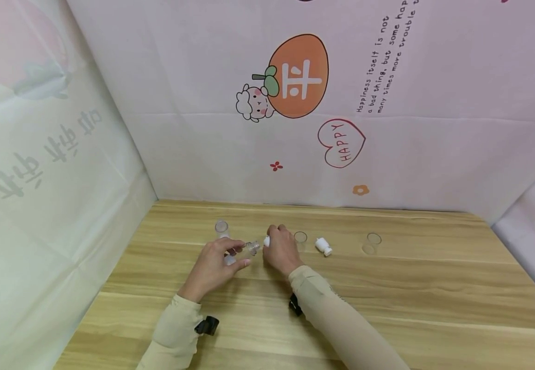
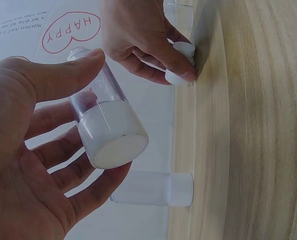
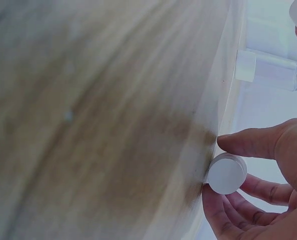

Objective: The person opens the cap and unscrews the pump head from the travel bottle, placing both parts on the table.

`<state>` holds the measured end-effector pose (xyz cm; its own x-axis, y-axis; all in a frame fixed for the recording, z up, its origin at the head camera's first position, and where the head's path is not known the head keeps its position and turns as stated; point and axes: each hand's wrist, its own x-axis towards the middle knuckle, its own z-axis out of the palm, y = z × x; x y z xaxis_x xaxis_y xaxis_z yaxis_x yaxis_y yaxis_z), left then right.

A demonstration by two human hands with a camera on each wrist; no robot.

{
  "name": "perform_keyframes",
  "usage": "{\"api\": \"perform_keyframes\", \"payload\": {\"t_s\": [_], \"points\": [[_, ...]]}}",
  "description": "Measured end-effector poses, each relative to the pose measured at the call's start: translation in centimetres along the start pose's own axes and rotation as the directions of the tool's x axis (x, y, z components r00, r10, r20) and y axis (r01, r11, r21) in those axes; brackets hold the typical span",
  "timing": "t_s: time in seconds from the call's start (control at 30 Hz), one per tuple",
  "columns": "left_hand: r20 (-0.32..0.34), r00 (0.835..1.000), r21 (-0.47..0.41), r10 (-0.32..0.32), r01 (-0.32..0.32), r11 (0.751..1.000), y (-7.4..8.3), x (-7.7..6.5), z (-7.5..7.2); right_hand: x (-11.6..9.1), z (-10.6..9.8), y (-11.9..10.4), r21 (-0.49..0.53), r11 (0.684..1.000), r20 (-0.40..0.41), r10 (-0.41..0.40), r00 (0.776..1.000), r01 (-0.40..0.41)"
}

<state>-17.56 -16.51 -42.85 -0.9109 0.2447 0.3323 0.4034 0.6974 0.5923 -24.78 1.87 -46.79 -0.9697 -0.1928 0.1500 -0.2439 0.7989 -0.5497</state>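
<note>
My left hand [image 1: 216, 262] grips a small clear bottle [image 2: 103, 100] with a white base, thumb on one side and fingers on the other. The bottle is tilted, its uncapped screw neck [image 1: 254, 246] towards my right hand. My right hand [image 1: 282, 249] pinches a white pump top [image 3: 227, 173] between thumb and fingers, low at the tabletop. Its round white end faces the right wrist camera; the fingers hide part of it. Behind the left hand stands a second clear bottle [image 2: 143, 188] with a white base, also seen as the upright bottle [image 1: 221, 227] in the head view.
Right of my right hand, a clear cover [image 1: 300, 237] stands on the wooden table [image 1: 387, 308]. Beyond it lies another white pump top [image 1: 324, 246], then a second clear cover [image 1: 371, 243]. A printed cloth [image 1: 202, 154] hangs behind the table.
</note>
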Motion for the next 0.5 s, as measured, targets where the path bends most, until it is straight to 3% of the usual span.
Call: {"api": "perform_keyframes", "payload": {"t_s": [0.5], "points": [[-0.025, 1.0, 0.004, -0.008, 0.008, 1.0, -0.29, 0.01, 0.11, -0.19, -0.4, -0.46, 0.03, 1.0, -0.013, 0.007, 1.0, -0.007]]}}
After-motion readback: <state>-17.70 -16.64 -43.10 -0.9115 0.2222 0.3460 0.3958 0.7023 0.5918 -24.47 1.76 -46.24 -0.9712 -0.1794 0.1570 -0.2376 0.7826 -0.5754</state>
